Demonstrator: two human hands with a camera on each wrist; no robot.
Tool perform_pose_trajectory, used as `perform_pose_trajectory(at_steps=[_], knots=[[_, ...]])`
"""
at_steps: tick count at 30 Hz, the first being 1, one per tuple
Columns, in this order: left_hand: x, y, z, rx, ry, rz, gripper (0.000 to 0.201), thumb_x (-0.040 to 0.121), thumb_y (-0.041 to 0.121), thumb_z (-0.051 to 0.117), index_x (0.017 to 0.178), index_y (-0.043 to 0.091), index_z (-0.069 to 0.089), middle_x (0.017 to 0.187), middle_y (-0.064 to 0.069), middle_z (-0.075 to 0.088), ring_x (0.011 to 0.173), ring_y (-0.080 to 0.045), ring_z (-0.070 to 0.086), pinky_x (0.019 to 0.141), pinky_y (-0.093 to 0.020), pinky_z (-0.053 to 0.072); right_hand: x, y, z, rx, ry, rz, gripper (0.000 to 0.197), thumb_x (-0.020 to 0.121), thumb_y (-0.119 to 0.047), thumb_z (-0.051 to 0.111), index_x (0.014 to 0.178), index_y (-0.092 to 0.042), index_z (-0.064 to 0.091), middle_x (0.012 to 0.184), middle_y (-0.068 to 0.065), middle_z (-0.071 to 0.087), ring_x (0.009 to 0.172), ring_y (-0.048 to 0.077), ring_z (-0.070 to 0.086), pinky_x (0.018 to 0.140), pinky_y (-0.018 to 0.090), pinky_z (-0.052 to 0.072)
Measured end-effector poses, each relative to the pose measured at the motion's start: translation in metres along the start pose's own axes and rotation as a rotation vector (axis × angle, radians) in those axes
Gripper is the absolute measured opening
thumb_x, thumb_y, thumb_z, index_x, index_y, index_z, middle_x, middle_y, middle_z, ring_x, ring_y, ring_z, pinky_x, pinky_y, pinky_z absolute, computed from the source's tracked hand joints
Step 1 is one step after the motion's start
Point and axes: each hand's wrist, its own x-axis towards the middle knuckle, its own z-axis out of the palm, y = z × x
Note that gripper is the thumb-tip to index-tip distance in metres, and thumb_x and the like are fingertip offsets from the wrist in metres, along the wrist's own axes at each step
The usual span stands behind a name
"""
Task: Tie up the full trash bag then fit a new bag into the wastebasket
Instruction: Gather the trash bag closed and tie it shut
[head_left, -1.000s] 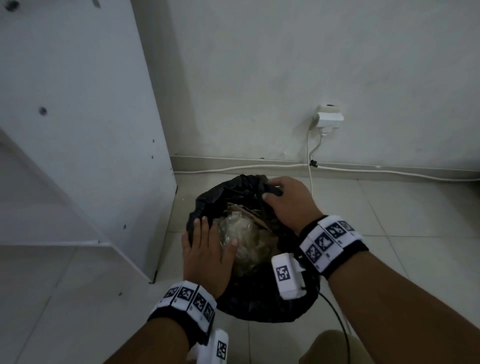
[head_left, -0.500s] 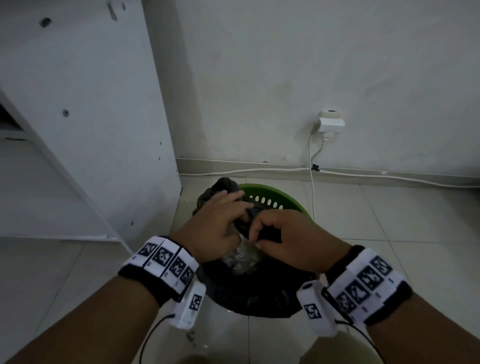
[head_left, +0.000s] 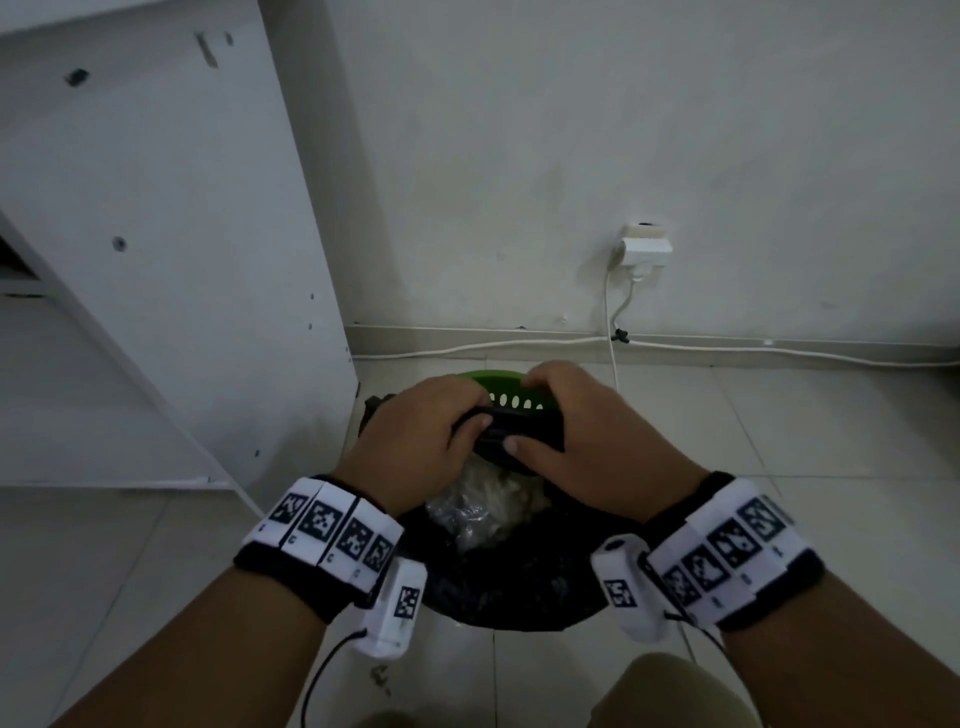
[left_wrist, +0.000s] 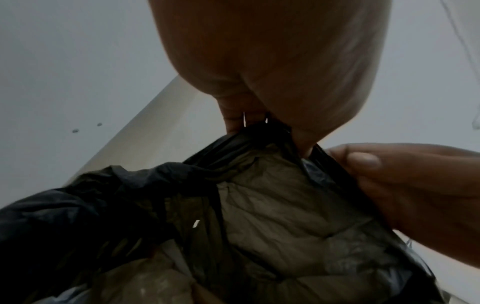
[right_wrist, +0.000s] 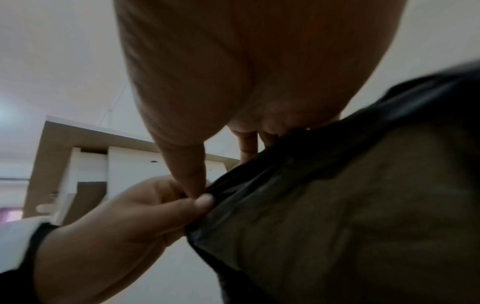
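A full black trash bag (head_left: 509, 582) sits in a green wastebasket (head_left: 493, 382) on the tiled floor, with crumpled clear plastic waste (head_left: 483, 506) showing in its mouth. My left hand (head_left: 415, 441) and right hand (head_left: 587, 441) both pinch the gathered black rim of the bag (head_left: 511, 434) above the basket, close together. In the left wrist view the left fingers (left_wrist: 233, 121) pinch the bag rim (left_wrist: 262, 131), with the right thumb (left_wrist: 363, 160) beside it. The right wrist view shows the right thumb (right_wrist: 189, 174) meeting the left hand (right_wrist: 124, 214) at the bag edge (right_wrist: 259, 185).
A white cabinet side panel (head_left: 197, 249) stands just left of the basket. A wall socket with a plug (head_left: 644, 249) and white cables (head_left: 519, 345) runs along the skirting behind. My knee (head_left: 670, 691) is at the bottom right. Pale tiles lie to the right.
Both hands left the trash and the bag's far edge and came together, pulling the rim up and off the basket. The far green rim now shows. The view tilted up.
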Motion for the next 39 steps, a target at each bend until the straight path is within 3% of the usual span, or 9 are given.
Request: perform_pose_trajectory(at_steps=[4,9,12,15,20,25,29,34,39], knots=[[-0.002,0.0,-0.007,-0.045,0.013,-0.053,0.027,0.092,0.04,0.042,0.094,0.021,0.062,0.084,0.008,0.057,0.078,-0.015,0.054,0.066,-0.034,0.045,0.006,-0.014,0.009,0.055,-0.015,-0.032,0.013,0.095,-0.029,0.06,0.101,-0.018,0.063,0.089,-0.003,0.067,0.08,0.014,0.061,0.069,0.029,0.047],[-0.019,-0.027,-0.024,-0.082,-0.091,-0.103,0.038,0.091,0.05,0.042,0.087,0.021,0.064,0.076,0.009,0.057,0.074,-0.011,0.055,0.068,-0.036,0.049,-0.011,-0.003,-0.02,0.185,0.064,-0.013,0.006,0.092,-0.02,0.066,0.091,-0.022,0.071,0.075,-0.014,0.068,0.073,-0.007,0.06,0.066,0.005,0.04],[-0.025,-0.039,-0.036,-0.119,-0.055,-0.2,0.037,0.088,0.053,0.044,0.087,0.024,0.067,0.08,0.01,0.063,0.077,-0.006,0.059,0.071,-0.034,0.051,-0.014,0.014,-0.038,0.087,0.013,0.025,0.009,0.093,-0.028,0.064,0.089,-0.029,0.072,0.08,-0.017,0.069,0.079,-0.004,0.062,0.068,0.008,0.041],[-0.02,-0.031,-0.039,-0.146,-0.011,-0.167,0.027,0.089,0.047,0.051,0.086,0.025,0.067,0.082,0.012,0.064,0.08,-0.003,0.06,0.069,-0.024,0.047,-0.009,0.028,-0.039,-0.293,-0.049,0.074,0.021,0.093,-0.04,0.056,0.094,-0.028,0.074,0.091,-0.007,0.066,0.09,0.016,0.064,0.079,0.033,0.049],[-0.004,0.005,-0.034,-0.085,0.098,-0.032,0.01,0.091,0.027,0.064,0.091,0.021,0.072,0.084,0.009,0.063,0.079,-0.006,0.058,0.072,-0.023,0.045,0.001,-0.011,-0.023,-0.178,-0.047,0.016,0.065,0.086,-0.043,0.066,0.143,-0.018,0.048,0.139,0.004,0.056,0.129,0.025,0.05,0.109,0.037,0.037],[-0.008,0.013,-0.046,-0.153,0.074,-0.104,0.014,0.087,0.038,0.069,0.093,0.026,0.072,0.084,0.011,0.067,0.078,-0.003,0.061,0.071,-0.019,0.047,0.006,-0.024,-0.02,0.081,-0.031,-0.062,0.015,0.094,-0.026,0.063,0.104,-0.022,0.073,0.094,-0.008,0.072,0.086,0.006,0.062,0.076,0.022,0.044],[-0.024,-0.002,-0.053,-0.31,-0.068,-0.293,0.007,0.093,0.03,0.066,0.089,0.026,0.071,0.083,0.008,0.072,0.078,-0.006,0.067,0.071,-0.022,0.05,-0.003,-0.001,-0.038,0.098,0.12,-0.025,0.011,0.094,-0.022,0.065,0.094,-0.022,0.076,0.087,-0.016,0.071,0.083,-0.005,0.062,0.074,0.005,0.039],[-0.022,-0.003,-0.048,-0.28,0.056,-0.332,0.011,0.094,0.021,0.064,0.09,0.028,0.071,0.086,0.015,0.07,0.081,0.0,0.065,0.075,-0.017,0.048,-0.003,0.016,-0.041,-0.255,0.159,0.048,0.023,0.09,-0.036,0.059,0.101,-0.024,0.075,0.098,-0.002,0.068,0.094,0.021,0.065,0.088,0.042,0.05],[-0.005,0.029,-0.043,-0.223,0.179,-0.218,0.007,0.092,0.019,0.066,0.091,0.024,0.071,0.084,0.017,0.065,0.081,0.009,0.058,0.072,-0.003,0.039,0.008,-0.024,-0.026,-0.129,-0.004,-0.044,0.071,0.083,-0.059,0.054,0.142,-0.019,0.05,0.137,0.001,0.057,0.127,0.02,0.052,0.109,0.041,0.04]])
